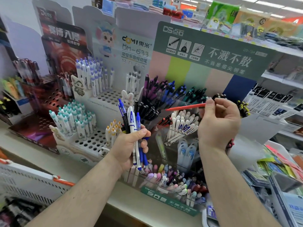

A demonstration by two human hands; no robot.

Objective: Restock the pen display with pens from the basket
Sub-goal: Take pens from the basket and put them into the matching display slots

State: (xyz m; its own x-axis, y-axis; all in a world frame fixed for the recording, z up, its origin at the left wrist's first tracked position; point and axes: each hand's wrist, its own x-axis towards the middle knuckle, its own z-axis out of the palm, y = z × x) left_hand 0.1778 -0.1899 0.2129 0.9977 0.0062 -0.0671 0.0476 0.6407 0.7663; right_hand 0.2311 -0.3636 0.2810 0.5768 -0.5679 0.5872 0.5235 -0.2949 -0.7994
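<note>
The left hand [131, 145] grips a bunch of pens [133, 128], fingers curled round the barrels and thumb across the front; blue, black and a white pen marked with a blue A stick up above the fist, tips showing below it. The right hand [219, 122] pinches a red pen [185, 107] at one end between thumb and fingertips, the pen lying almost level and pointing left.

Landmark: the green display [205, 51], a tiered clear rack under a green header card. The red pen hangs just in front of its upper tiers, above the compartment of white pens [182, 126] and beside the dark pens [149, 110]. The bunch is held in front of the rack's left edge. Pastel pens [173, 179] fill the lowest tier, below both hands. Left of the display stands a white stand [91, 141] with holes, part filled. Far left of it, at the lower corner, the white basket [24, 182] with an orange handle sits on the counter
</note>
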